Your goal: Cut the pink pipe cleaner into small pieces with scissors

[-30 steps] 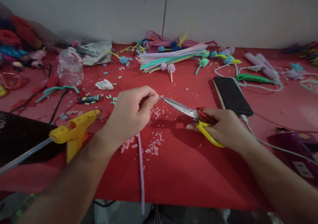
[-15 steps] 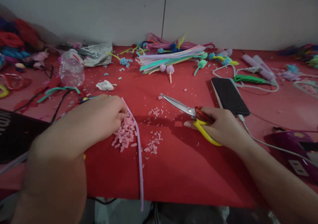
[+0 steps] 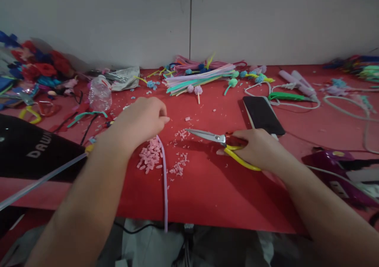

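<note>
My left hand (image 3: 145, 117) hovers above the upper end of a lavender pipe cleaner (image 3: 165, 180), its thumb and fingers pinched together. Whatever may be between those fingertips is too small to make out. Below this hand lies a heap of short pink cut pieces (image 3: 149, 156), just left of the pipe cleaner. In my right hand (image 3: 251, 146) is a pair of scissors (image 3: 207, 136) with red and yellow handles. Their blades look together and point left, the tip by pink fluffy clippings (image 3: 181, 135). One loose pink piece (image 3: 187, 118) sits beyond the tip.
Pastel pipe cleaners (image 3: 201, 77) are bundled at the back of the red table (image 3: 222, 200). A phone (image 3: 263, 115) lies beyond my right hand. At the left are a clear plastic bottle (image 3: 100, 93) and a black object lettered "DAWN" (image 3: 35, 148); a purple device (image 3: 334, 172) is at right.
My left hand has lifted off the pink heap and moved right and away from me, uncovering more of it. The right hand still holds the scissors, with little movement. The view has shifted slightly.
</note>
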Motion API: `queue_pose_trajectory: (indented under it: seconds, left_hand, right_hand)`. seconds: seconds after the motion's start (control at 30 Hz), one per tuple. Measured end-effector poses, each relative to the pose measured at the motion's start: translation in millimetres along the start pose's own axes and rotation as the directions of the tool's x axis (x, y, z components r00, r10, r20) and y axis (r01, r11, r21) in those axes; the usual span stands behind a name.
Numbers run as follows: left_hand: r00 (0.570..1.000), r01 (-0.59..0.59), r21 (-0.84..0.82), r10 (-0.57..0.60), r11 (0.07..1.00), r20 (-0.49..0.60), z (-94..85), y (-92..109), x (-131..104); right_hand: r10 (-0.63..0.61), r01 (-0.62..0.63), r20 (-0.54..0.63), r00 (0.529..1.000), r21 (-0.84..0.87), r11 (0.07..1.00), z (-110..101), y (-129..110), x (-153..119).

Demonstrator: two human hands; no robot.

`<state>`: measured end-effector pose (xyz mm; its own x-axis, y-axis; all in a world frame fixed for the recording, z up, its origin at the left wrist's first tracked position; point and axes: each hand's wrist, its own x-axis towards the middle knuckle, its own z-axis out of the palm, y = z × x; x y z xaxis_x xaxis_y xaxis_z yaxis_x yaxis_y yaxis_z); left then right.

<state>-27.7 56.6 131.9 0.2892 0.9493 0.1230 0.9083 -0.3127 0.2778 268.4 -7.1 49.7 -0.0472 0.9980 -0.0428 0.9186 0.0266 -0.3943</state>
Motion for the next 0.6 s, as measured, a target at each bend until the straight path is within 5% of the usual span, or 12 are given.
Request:
queue_pose_trajectory:
  seconds: [0.27, 0.6]
  left_hand:
    - [0.973, 0.018, -0.012, -0.015, 1.0, 0.228, 43.8, 14, 58]
    - [0.951, 0.04, 0.002, -0.038, 0.999, 0.308, 58.0, 19, 63]
  right_hand:
    - [-0.001, 0.002, 0.031, 1.0, -0.02, 1.0, -1, 1, 2]
    - [0.045, -0.043, -0.061, 0.997, 0.039, 0.998, 0, 1, 6]
